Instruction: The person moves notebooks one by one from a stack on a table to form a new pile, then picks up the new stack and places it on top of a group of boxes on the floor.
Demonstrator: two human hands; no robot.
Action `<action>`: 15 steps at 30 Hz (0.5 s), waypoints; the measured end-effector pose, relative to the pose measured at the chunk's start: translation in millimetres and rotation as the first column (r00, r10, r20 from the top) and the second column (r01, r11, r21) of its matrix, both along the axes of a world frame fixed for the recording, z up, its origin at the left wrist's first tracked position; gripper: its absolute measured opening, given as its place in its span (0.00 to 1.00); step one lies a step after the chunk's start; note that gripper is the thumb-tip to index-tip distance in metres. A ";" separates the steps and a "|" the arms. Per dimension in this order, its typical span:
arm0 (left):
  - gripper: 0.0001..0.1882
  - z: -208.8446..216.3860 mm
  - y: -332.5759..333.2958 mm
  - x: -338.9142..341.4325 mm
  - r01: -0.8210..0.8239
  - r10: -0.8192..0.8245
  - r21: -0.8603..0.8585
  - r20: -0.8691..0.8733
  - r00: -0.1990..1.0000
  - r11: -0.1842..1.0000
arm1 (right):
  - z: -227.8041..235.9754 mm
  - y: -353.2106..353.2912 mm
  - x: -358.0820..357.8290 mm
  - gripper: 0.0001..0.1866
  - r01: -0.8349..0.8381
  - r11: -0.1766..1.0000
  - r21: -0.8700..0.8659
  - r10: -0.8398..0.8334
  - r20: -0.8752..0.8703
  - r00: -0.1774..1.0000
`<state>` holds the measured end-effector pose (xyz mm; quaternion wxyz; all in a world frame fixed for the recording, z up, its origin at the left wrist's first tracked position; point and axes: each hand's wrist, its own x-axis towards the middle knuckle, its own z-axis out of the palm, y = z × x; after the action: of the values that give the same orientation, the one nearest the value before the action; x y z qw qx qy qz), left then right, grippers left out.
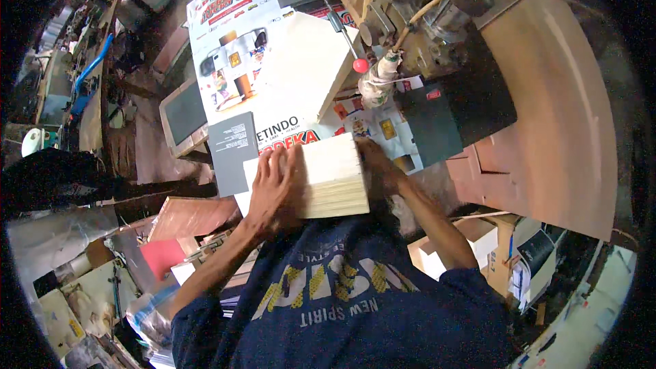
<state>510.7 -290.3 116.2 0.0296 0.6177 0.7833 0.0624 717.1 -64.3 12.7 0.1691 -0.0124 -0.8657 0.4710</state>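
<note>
A thick stack of cream sheets point(333, 181) is between my hands, close against my dark shirt, its layered edge facing me. My left hand point(275, 181) grips the left end, fingers bent over the top face. At the other end, my right hand point(377, 164) presses against the side; its fingers are dark and partly blurred. Beyond the hands, a larger cream stack point(301, 61) lies on a printed poster sheet point(236, 27) that covers the bench. A dark grey card point(232, 152) is by my left hand.
A metal lever with a red knob point(361, 65) reaches over the larger stack from a machine point(437, 27). Beside it stands a wrapped bottle-like object point(378, 82). A dark green board point(430, 123) and a brown curved panel point(560, 96) lie to the right. Cartons point(502, 253) are near my right elbow.
</note>
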 end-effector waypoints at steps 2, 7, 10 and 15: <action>0.45 35.1 3.3 -2.7 -0.020 0.013 0.027 0.243 0.970 0.999 | 43.5 0.4 6.3 0.64 0.077 0.996 0.053 -0.078 0.014 0.997; 0.49 -16.3 -26.5 -25.1 -0.109 -0.021 0.074 0.907 0.421 0.991 | 219.2 -30.5 -31.9 0.63 0.067 0.969 0.239 -0.134 0.275 0.952; 0.48 -52.2 -18.6 -19.2 -0.087 -0.007 0.021 0.986 0.167 0.996 | 224.7 -44.7 -43.5 0.62 0.098 0.945 0.311 -0.196 0.302 0.933; 0.42 -76.9 -11.6 -24.4 0.120 -0.204 0.167 0.740 0.640 0.979 | 181.7 -36.4 -37.1 0.73 0.137 0.968 0.212 -0.189 0.251 0.949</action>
<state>486.2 -301.9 39.3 0.3255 0.6044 0.6375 0.3499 680.0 -100.7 194.4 0.0889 -0.1317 -0.9180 0.3634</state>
